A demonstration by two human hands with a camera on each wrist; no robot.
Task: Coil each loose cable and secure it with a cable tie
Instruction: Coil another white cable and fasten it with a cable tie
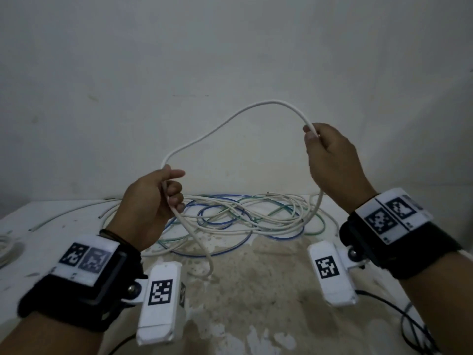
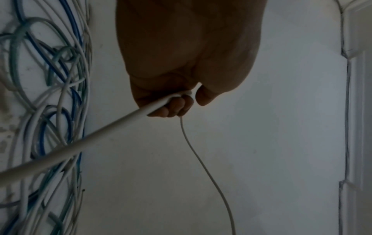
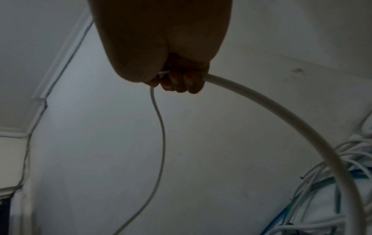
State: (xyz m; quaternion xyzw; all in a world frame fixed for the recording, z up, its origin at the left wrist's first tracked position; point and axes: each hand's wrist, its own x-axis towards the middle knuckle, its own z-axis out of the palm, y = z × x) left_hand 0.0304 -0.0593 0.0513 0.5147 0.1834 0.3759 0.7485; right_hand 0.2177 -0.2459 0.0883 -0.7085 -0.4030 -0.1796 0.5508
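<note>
A thick white cable arches in the air between both hands above the table. My left hand grips it in a fist, and its free end hangs down toward the tabletop. My right hand, raised higher, grips the other side, from which the cable drops to the pile. In the left wrist view the cable runs out of the curled fingers. The right wrist view shows the cable curving from the closed fingers down to the pile.
A tangle of thin white, blue and green cables lies on the worn white table against the wall. A loose wire lies at the left, a white coil at the left edge. Black leads trail at lower right.
</note>
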